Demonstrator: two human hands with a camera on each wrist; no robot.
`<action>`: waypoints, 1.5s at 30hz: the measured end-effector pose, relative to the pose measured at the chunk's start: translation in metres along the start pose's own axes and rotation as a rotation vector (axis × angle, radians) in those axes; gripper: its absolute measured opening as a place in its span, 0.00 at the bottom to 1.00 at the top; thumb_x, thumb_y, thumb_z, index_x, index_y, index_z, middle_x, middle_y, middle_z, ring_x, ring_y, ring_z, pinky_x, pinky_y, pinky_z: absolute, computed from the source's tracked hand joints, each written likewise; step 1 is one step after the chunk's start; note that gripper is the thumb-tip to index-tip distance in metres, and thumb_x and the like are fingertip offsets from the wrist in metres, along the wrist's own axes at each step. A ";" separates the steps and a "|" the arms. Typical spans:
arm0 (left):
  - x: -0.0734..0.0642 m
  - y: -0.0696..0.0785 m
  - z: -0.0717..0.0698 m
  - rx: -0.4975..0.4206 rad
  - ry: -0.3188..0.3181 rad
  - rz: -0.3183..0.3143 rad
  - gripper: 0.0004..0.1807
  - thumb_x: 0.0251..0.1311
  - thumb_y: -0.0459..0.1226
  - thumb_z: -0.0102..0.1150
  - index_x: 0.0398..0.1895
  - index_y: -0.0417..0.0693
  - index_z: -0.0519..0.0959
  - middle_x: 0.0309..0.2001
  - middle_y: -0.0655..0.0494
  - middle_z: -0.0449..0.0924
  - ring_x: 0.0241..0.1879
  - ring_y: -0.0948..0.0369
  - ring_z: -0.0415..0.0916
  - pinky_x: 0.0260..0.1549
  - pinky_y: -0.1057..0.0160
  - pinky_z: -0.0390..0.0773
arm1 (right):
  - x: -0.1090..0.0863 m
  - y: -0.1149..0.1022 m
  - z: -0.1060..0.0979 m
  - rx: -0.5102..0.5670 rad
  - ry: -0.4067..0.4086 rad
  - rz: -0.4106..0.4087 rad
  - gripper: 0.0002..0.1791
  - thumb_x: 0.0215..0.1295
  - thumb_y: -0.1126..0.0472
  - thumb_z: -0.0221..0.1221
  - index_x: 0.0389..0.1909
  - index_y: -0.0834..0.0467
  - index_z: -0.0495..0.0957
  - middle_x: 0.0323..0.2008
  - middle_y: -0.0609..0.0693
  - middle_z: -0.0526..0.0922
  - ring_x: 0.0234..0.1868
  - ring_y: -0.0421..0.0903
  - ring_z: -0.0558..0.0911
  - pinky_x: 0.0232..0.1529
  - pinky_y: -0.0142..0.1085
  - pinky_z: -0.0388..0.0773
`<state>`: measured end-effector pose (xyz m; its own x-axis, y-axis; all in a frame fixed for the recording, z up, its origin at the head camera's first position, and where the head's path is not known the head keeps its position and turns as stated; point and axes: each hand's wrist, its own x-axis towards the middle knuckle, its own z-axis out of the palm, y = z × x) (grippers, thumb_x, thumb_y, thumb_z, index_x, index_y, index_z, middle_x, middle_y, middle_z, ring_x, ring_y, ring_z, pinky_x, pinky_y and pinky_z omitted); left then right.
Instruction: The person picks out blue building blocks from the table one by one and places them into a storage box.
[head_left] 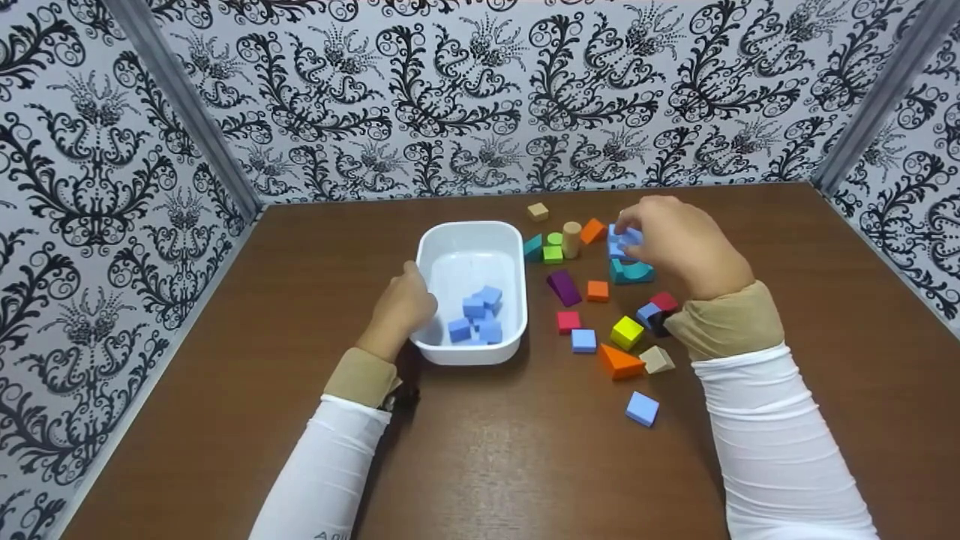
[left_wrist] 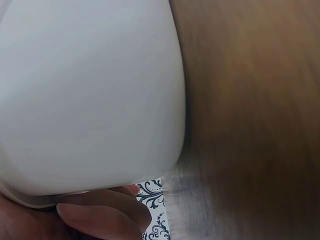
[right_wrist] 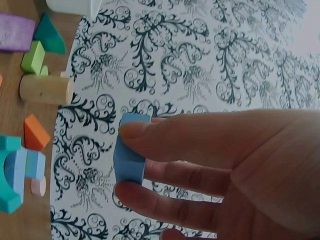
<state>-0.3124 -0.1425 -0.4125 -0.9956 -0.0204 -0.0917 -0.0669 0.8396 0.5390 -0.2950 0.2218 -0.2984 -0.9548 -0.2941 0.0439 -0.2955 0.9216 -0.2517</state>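
Observation:
My left hand [head_left: 401, 306] grips the left rim of a white plastic tub [head_left: 471, 358]. In the left wrist view the tub's outer wall [left_wrist: 95, 100] fills much of the picture, with curled fingers [left_wrist: 100, 215] at its edge. Several light blue blocks [head_left: 474, 307] lie loose in the tub's near half. My right hand [head_left: 686, 247] is above the far right of the blocks and pinches a light blue block [right_wrist: 131, 150] between thumb and fingers. Below it are another blue block [head_left: 615, 251] and a teal arch block [head_left: 631, 272].
Right of the tub lie an orange triangle [head_left: 621, 363], a yellow block [head_left: 627, 332], a purple wedge [head_left: 564, 288], a wooden cylinder [head_left: 571, 240] and a red block [head_left: 568, 322]. Nearer me are blue blocks [head_left: 642, 409]. A patterned wall [head_left: 480, 97] bounds the brown table [head_left: 480, 450].

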 end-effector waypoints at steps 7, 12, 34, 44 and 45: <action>0.000 0.000 0.000 0.007 0.000 -0.008 0.41 0.67 0.32 0.49 0.80 0.25 0.50 0.65 0.24 0.75 0.62 0.38 0.79 0.62 0.40 0.78 | 0.002 -0.019 0.009 -0.013 0.036 -0.075 0.16 0.69 0.63 0.68 0.56 0.57 0.87 0.53 0.59 0.84 0.51 0.61 0.82 0.54 0.57 0.80; 0.001 0.002 0.000 0.004 -0.009 -0.019 0.40 0.68 0.32 0.50 0.80 0.25 0.51 0.65 0.25 0.75 0.61 0.39 0.79 0.63 0.41 0.78 | 0.006 -0.030 0.019 -0.025 0.068 -0.146 0.13 0.67 0.65 0.68 0.51 0.53 0.90 0.48 0.56 0.85 0.48 0.59 0.82 0.51 0.56 0.82; 0.000 0.002 0.000 0.010 0.000 -0.020 0.38 0.68 0.33 0.49 0.79 0.26 0.53 0.62 0.26 0.77 0.58 0.40 0.81 0.57 0.41 0.81 | 0.013 -0.074 0.061 -0.002 0.133 -0.388 0.14 0.67 0.63 0.72 0.52 0.58 0.90 0.47 0.55 0.84 0.47 0.53 0.83 0.51 0.45 0.85; 0.000 0.002 -0.001 0.004 -0.008 -0.023 0.38 0.68 0.32 0.50 0.79 0.26 0.53 0.62 0.26 0.77 0.58 0.40 0.80 0.59 0.41 0.80 | 0.018 -0.089 0.080 0.017 0.188 -0.516 0.15 0.65 0.65 0.74 0.52 0.58 0.89 0.44 0.55 0.84 0.45 0.52 0.85 0.51 0.45 0.85; 0.000 0.002 -0.001 0.004 -0.008 -0.024 0.38 0.68 0.32 0.50 0.79 0.26 0.53 0.63 0.26 0.77 0.59 0.40 0.80 0.59 0.41 0.80 | 0.018 -0.090 0.082 0.022 0.190 -0.527 0.15 0.64 0.65 0.74 0.52 0.59 0.89 0.44 0.55 0.84 0.45 0.52 0.85 0.51 0.44 0.85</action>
<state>-0.3128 -0.1410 -0.4105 -0.9931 -0.0364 -0.1118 -0.0908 0.8409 0.5335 -0.2823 0.1128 -0.3543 -0.6678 -0.6610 0.3423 -0.7357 0.6561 -0.1682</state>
